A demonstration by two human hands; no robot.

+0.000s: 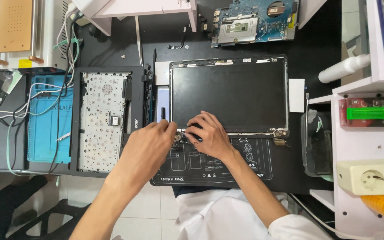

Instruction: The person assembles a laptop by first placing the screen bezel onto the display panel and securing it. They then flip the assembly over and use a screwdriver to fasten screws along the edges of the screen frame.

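Note:
A bare laptop screen panel (229,94) lies flat on a black work mat (254,164), dark glass up. My left hand (150,144) and my right hand (210,135) meet at its lower left corner, over the metal hinge (178,137). Fingertips of both hands pinch at something small there; what they grip is hidden by the fingers. The matching right hinge (281,133) sits exposed at the other lower corner.
A laptop base with its keyboard underside up (101,120) lies to the left, beside a blue mat (45,129) and cables. A blue circuit board (254,20) rests at the top. White shelving (361,146) with a power strip (372,177) stands right.

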